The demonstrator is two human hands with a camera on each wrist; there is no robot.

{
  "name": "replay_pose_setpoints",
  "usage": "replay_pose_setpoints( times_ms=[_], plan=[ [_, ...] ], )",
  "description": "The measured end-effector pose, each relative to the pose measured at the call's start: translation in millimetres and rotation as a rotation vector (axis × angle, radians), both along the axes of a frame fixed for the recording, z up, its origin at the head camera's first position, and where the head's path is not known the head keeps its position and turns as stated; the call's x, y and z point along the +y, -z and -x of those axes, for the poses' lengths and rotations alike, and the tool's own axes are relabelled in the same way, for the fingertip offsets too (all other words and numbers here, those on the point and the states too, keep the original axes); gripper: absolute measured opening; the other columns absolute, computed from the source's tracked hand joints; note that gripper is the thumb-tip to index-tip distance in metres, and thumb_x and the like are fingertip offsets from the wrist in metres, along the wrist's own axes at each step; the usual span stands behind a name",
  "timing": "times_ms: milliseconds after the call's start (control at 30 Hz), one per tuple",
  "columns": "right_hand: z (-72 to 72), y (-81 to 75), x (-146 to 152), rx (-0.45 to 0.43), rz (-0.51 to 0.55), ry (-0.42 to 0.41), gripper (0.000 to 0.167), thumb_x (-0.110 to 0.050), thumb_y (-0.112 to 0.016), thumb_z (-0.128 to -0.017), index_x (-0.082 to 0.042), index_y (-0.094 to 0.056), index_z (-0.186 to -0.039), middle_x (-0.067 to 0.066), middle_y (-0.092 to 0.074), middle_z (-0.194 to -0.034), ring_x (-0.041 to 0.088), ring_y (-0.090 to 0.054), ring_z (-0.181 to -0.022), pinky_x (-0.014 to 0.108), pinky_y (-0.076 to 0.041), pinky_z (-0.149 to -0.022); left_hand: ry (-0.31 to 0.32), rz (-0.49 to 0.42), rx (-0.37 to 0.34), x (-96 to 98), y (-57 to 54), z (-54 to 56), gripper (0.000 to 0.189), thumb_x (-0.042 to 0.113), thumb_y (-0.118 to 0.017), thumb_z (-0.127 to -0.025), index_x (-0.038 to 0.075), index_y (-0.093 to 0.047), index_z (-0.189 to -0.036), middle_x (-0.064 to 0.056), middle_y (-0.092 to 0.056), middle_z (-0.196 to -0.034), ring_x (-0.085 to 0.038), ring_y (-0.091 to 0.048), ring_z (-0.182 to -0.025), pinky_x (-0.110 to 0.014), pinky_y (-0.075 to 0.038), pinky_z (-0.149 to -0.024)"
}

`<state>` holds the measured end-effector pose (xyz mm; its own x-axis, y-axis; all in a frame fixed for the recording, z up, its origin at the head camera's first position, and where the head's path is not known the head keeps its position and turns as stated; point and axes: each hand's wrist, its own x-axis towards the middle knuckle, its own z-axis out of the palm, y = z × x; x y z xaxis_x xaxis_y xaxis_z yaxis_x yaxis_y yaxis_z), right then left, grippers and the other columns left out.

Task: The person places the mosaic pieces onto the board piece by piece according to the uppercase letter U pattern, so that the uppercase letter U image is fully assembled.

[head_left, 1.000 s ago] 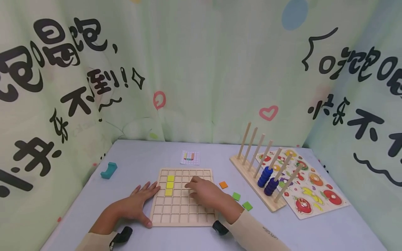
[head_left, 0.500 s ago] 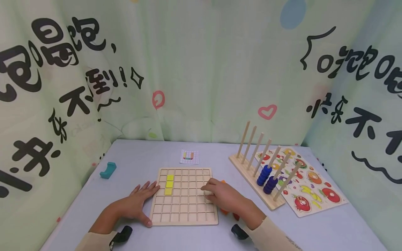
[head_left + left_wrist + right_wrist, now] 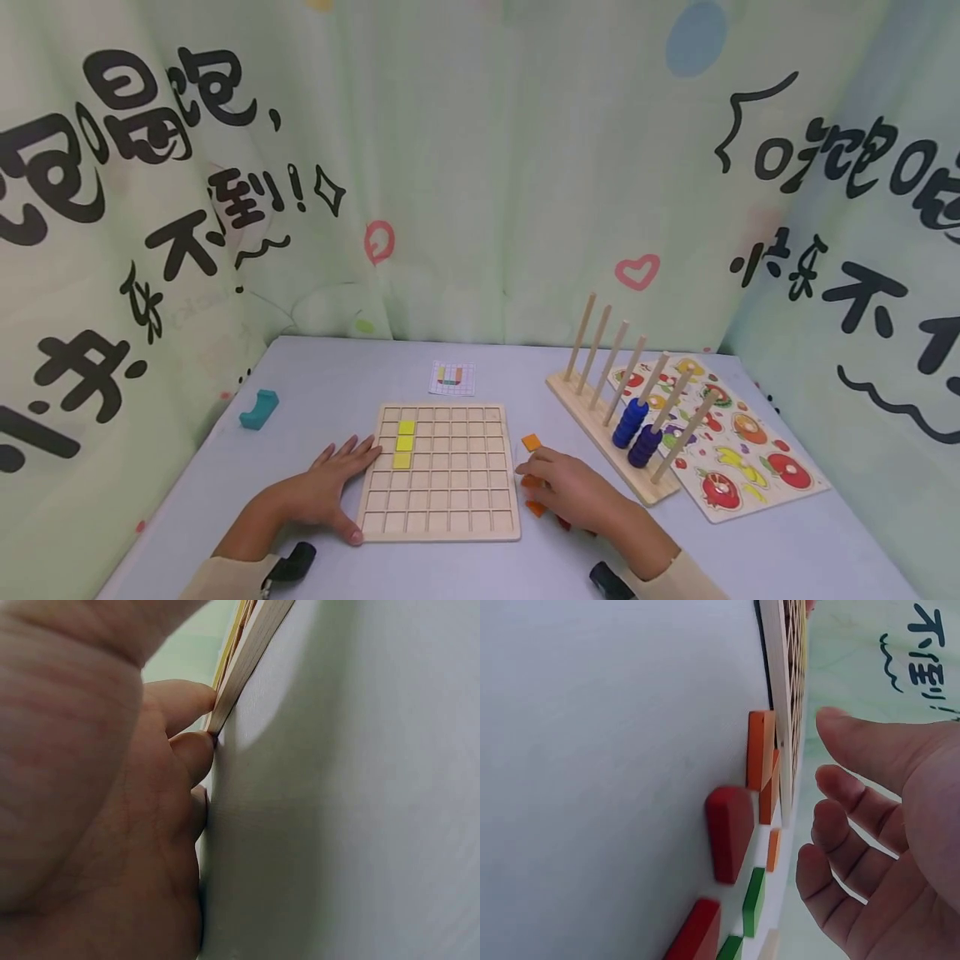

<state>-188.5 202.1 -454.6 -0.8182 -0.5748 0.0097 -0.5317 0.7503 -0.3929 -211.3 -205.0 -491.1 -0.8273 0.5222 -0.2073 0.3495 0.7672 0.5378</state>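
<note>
My left hand (image 3: 322, 493) lies with spread fingers against the left edge of a wooden grid board (image 3: 450, 523); in the left wrist view, fingertips (image 3: 196, 697) touch the board's side. Three yellow square tiles (image 3: 405, 443) fill a short column in its upper left cells. To the right of the board, my right hand (image 3: 573, 487) hovers over loose tiles, fingers loosely bent and holding nothing. Below it in the right wrist view are orange tiles (image 3: 760, 750), red tiles (image 3: 730, 834) and green tiles (image 3: 754, 901). The hand covers most of these in the head view.
A small pattern card (image 3: 467, 385) lies behind the board. At the right stands a wooden peg rack (image 3: 596, 423) with blue rings (image 3: 645, 447), partly over a fruit puzzle board (image 3: 776, 504). A teal curved block (image 3: 259, 410) sits at far left. Curtains (image 3: 450, 167) surround the table.
My right hand has moved right, from over the board's middle to above the loose tiles beside it. My left hand and the yellow tiles have stayed in place.
</note>
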Motion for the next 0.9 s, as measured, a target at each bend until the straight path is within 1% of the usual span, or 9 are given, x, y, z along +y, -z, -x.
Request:
replay_pose_setpoints(
  times_ms=[67, 167, 267, 367, 467, 567, 700, 833, 900],
  plan=[
    [-2.0, 0.3, 4.9, 0.006, -0.007, 0.011, 0.03, -0.021, -0.068, -0.092, -0.012, -0.068, -0.12, -0.011, -0.057, -0.104, 0.006, -0.052, -0.086, 0.03, -0.05, -0.078, 0.003, -0.004, -0.001, -0.3, 0.4, 0.4, 0.13, 0.061, -0.087, -0.052, 0.01, -0.025, -0.155, -0.011, -0.014, -0.161, -0.036, 0.0, -0.147, -0.059, 0.004, -0.113],
    [-6.0, 0.3, 12.5, 0.004, -0.01, 0.027, 0.033, -0.022, -0.072, -0.089, -0.013, -0.068, -0.12, -0.01, -0.057, -0.104, 0.008, -0.054, -0.089, 0.031, -0.05, -0.078, 0.025, -0.011, 0.009, -1.4, 1.6, 1.2, 0.13, 0.061, -0.087, -0.054, 0.008, -0.025, -0.155, -0.014, -0.014, -0.161, -0.038, 0.0, -0.146, -0.06, 0.003, -0.112],
    [-10.1, 0.2, 20.3, -0.009, -0.021, 0.046, 0.036, -0.026, -0.075, -0.086, -0.013, -0.069, -0.119, -0.009, -0.057, -0.104, 0.007, -0.053, -0.088, 0.03, -0.05, -0.076, 0.039, -0.006, 0.013, -1.9, 3.7, 2.3, 0.13, 0.062, -0.086, -0.055, 0.008, -0.024, -0.155, -0.014, -0.013, -0.161, -0.039, 0.0, -0.146, -0.06, 0.004, -0.112],
    [-13.3, 1.1, 28.0, 0.005, -0.035, 0.053, 0.038, -0.029, -0.076, -0.085, -0.013, -0.069, -0.119, -0.009, -0.056, -0.104, 0.006, -0.051, -0.086, 0.029, -0.05, -0.074, 0.034, 0.009, 0.013, -1.7, 3.7, 3.1, 0.13, 0.064, -0.085, -0.054, 0.009, -0.023, -0.155, -0.013, -0.012, -0.161, -0.037, 0.001, -0.146, -0.059, 0.004, -0.113],
    [-16.5, 2.8, 34.9, 0.038, -0.045, 0.044, 0.038, -0.033, -0.076, -0.085, -0.014, -0.07, -0.117, -0.01, -0.056, -0.103, 0.004, -0.05, -0.085, 0.029, -0.05, -0.075, 0.022, 0.007, 0.008, -1.3, 2.0, 2.6, 0.131, 0.063, -0.086, -0.053, 0.009, -0.024, -0.155, -0.012, -0.013, -0.161, -0.037, 0.001, -0.146, -0.059, 0.004, -0.113],
    [-18.9, 3.9, 40.2, 0.047, -0.049, 0.037, 0.039, -0.037, -0.077, -0.083, -0.014, -0.071, -0.115, -0.013, -0.056, -0.1, 0.002, -0.049, -0.083, 0.029, -0.05, -0.075, 0.016, 0.006, 0.005, -0.8, 0.3, 1.9, 0.131, 0.062, -0.086, -0.053, 0.01, -0.024, -0.155, -0.012, -0.013, -0.161, -0.037, 0.001, -0.147, -0.059, 0.004, -0.113],
    [-20.6, 5.2, 43.8, 0.012, -0.05, 0.034, 0.04, -0.041, -0.078, -0.08, -0.015, -0.073, -0.11, -0.016, -0.054, -0.094, 0.0, -0.047, -0.079, 0.027, -0.048, -0.071, 0.014, 0.012, 0.003, -0.6, 0.5, 1.8, 0.131, 0.063, -0.086, -0.053, 0.011, -0.024, -0.155, -0.01, -0.013, -0.161, -0.036, 0.001, -0.147, -0.058, 0.005, -0.113],
    [-20.9, 6.7, 45.5, -0.018, -0.062, 0.033, 0.034, -0.042, -0.078, -0.079, -0.017, -0.074, -0.103, -0.019, -0.054, -0.09, 0.0, -0.047, -0.077, 0.028, -0.048, -0.07, 0.015, 0.01, 0.001, -0.9, 1.2, 1.3, 0.131, 0.063, -0.086, -0.052, 0.01, -0.024, -0.155, -0.011, -0.013, -0.161, -0.036, 0.001, -0.147, -0.058, 0.005, -0.113],
    [-20.4, 7.1, 45.8, -0.031, -0.065, 0.03, 0.03, -0.04, -0.078, -0.08, -0.018, -0.075, -0.101, -0.02, -0.055, -0.089, -0.001, -0.048, -0.076, 0.028, -0.048, -0.07, 0.012, 0.009, -0.001, -0.8, 1.2, 1.0, 0.131, 0.063, -0.086, -0.052, 0.011, -0.024, -0.155, -0.01, -0.013, -0.162, -0.036, 0.001, -0.147, -0.057, 0.005, -0.113]
  ],
)
